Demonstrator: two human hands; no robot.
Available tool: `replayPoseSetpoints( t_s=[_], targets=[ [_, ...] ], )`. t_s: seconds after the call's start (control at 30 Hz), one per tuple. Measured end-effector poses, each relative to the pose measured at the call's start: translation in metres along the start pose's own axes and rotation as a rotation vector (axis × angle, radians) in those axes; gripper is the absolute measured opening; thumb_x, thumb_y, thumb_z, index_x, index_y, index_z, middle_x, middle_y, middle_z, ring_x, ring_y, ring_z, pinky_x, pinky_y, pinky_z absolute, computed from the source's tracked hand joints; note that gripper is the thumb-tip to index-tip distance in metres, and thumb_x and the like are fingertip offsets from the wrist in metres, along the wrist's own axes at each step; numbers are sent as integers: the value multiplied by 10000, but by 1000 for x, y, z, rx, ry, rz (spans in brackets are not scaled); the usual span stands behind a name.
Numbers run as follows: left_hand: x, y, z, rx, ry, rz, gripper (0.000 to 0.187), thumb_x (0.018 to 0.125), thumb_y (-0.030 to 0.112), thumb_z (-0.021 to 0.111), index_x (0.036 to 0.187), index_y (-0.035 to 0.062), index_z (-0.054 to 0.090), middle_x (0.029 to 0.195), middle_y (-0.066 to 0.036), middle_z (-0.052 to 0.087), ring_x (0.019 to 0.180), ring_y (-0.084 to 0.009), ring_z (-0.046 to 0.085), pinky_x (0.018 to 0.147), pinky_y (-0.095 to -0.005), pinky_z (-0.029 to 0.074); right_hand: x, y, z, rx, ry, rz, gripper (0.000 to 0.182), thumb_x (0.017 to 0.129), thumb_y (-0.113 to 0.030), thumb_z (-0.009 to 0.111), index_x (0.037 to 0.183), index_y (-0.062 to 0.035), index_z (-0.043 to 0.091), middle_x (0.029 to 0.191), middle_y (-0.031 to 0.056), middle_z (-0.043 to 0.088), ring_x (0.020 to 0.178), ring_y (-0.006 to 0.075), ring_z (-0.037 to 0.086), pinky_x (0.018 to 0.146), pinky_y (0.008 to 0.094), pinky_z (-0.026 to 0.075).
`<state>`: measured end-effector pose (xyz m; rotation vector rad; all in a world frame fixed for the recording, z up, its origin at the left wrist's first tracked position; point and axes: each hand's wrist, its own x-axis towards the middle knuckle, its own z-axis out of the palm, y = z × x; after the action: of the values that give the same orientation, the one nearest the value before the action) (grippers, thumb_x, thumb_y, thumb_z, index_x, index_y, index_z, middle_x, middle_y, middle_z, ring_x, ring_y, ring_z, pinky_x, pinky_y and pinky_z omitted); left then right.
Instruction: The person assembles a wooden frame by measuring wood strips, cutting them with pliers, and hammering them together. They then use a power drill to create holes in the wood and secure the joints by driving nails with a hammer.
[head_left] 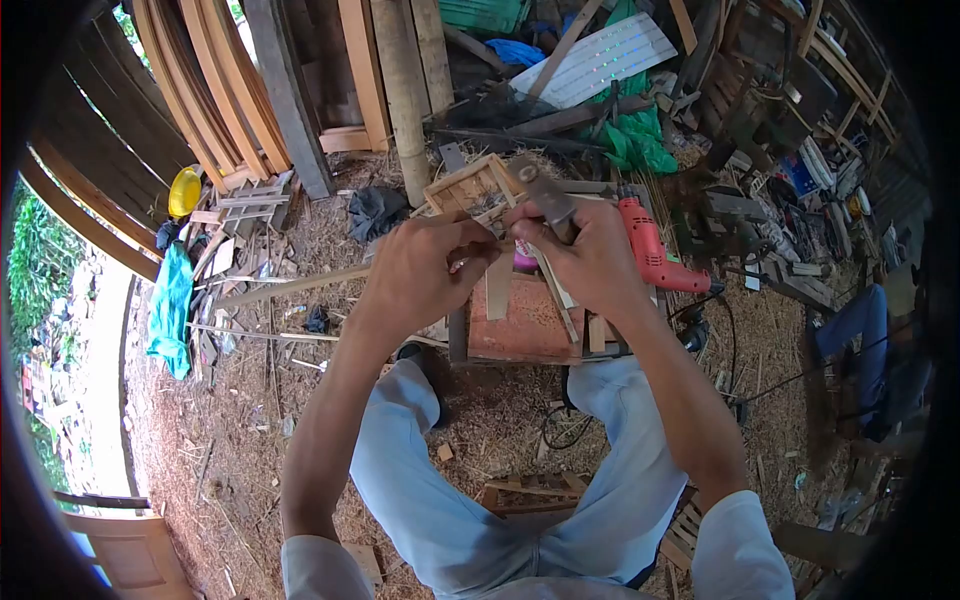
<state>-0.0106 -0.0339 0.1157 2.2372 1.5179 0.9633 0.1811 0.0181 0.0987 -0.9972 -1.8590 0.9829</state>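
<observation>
My left hand [425, 265] is closed in a pinch, its fingertips meeting those of my right hand over a low work stand [525, 320]. Just below the fingertips is a short, pale wood piece [498, 288]; the left fingers seem to grip its upper end. In my closed right hand [590, 250] is a dark metal-headed tool [545, 192], pointing up and away; blur hides its exact kind. A red power drill [650, 250] lies to the right of that hand. Behind the fingers, a small purple item [524, 258] is partly hidden.
A shallow wooden box [470, 185] sits at the stand's far side. A long wood strip [290, 288] extends left. Bamboo posts [400, 110] and leaning timber frames [215, 90] stand behind. Wood scraps and shavings cover the ground. The drill's cord [733, 345] trails right.
</observation>
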Motion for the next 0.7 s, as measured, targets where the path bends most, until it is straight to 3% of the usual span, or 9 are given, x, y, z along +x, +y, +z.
replayPoseSetpoints(
  t_s=[0.23, 0.3, 0.33, 0.4, 0.6, 0.7],
  targets=[
    [0, 1, -3, 19, -17, 31, 139, 769, -26, 635, 901, -57, 668, 835, -133, 679, 742, -229, 713, 628, -310, 565, -4, -10, 3, -91, 31, -22, 137, 842, -39, 679, 956, 37, 667, 763, 75, 674, 693, 82, 551, 633, 262, 453],
    [0, 1, -4, 26, -14, 53, 151, 762, -20, 640, 907, -56, 662, 821, -144, 674, 719, -239, 710, 618, -316, 558, -5, -16, 3, -191, 68, -122, 175, 827, -73, 653, 958, 44, 652, 702, 212, 600, 611, 339, 587, 573, 384, 438],
    [-1, 1, -3, 41, 24, 49, 131, 757, 30, 662, 878, -18, 680, 813, -136, 667, 708, -287, 679, 619, -357, 534, -6, -16, 3, -191, 68, -121, 175, 827, -73, 653, 958, 44, 652, 702, 212, 600, 611, 339, 587, 573, 384, 438],
    [-1, 1, -3, 56, 62, 46, 114, 752, 80, 685, 848, 20, 697, 805, -129, 660, 698, -335, 649, 620, -398, 511, -6, -15, 4, -273, 97, -244, 203, 763, 17, 641, 966, 20, 655, 689, 162, 591, 600, 239, 559, 566, 304, 442],
    [-2, 0, -3, 35, 42, 48, 122, 754, 81, 674, 854, 14, 693, 800, -139, 651, 701, -355, 636, 620, -418, 500, -3, -8, 8, -195, 126, -411, 201, 754, 16, 650, 955, 26, 651, 690, 142, 594, 579, 269, 561, 567, 304, 443],
    [-1, -1, -1, 52, 78, 48, 117, 746, 66, 682, 855, 29, 702, 792, -137, 652, 697, -342, 643, 617, -414, 500, -6, -13, 4, -298, 66, -259, 179, 778, 4, 670, 956, 18, 664, 715, 114, 639, 608, 208, 592, 581, 288, 452]
  ],
)
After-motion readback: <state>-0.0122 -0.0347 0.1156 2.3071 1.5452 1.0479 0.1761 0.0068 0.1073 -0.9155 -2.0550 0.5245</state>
